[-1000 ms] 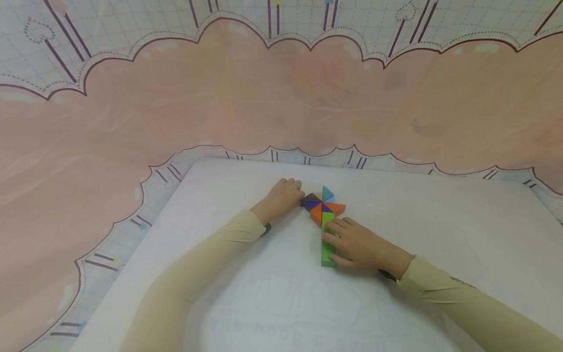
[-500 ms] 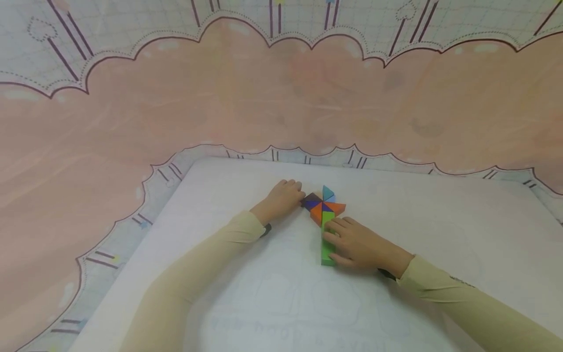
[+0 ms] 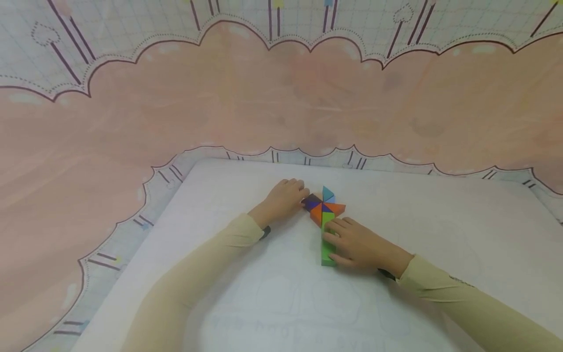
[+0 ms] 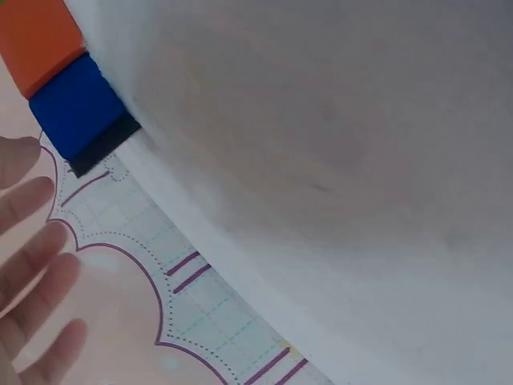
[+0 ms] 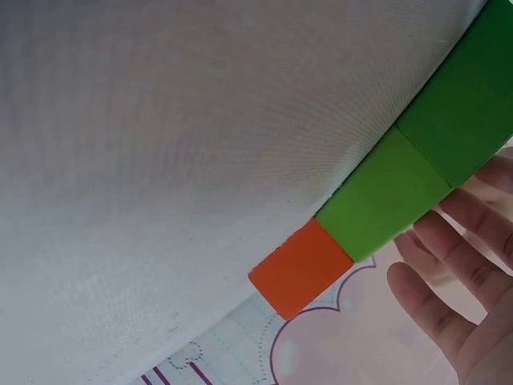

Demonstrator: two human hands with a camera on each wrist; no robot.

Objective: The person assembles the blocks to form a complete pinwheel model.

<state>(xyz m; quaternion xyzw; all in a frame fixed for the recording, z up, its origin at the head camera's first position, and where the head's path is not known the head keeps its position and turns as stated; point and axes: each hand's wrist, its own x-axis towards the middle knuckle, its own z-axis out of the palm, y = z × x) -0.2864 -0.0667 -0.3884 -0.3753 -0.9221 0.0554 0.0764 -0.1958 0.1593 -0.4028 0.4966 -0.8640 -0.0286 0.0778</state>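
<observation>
Small coloured blocks form a pinwheel shape on the white tabletop in the head view. Dark triangular blocks (image 3: 313, 198) make up its left arm, orange blocks (image 3: 337, 209) flank the centre, and light blue blocks (image 3: 327, 193) point away. Green blocks (image 3: 326, 255) run toward the person like a stem. My left hand (image 3: 285, 199) is beside the dark blocks; in the left wrist view its fingers (image 4: 40, 273) are spread, apart from the blue block (image 4: 76, 104). My right hand (image 3: 358, 244) rests on the green stem, fingertips across its top, partly hiding it.
The white tabletop (image 3: 246, 293) extends around the blocks, with faint printing near its front. A patterned pink cloth (image 3: 246, 98) lies beyond the table's far and left edges. Dark wrist straps (image 3: 265, 231) show at the sleeves.
My left hand's fingertips have shifted slightly to the right, toward the dark blocks. The right hand and the green stem stay in place.
</observation>
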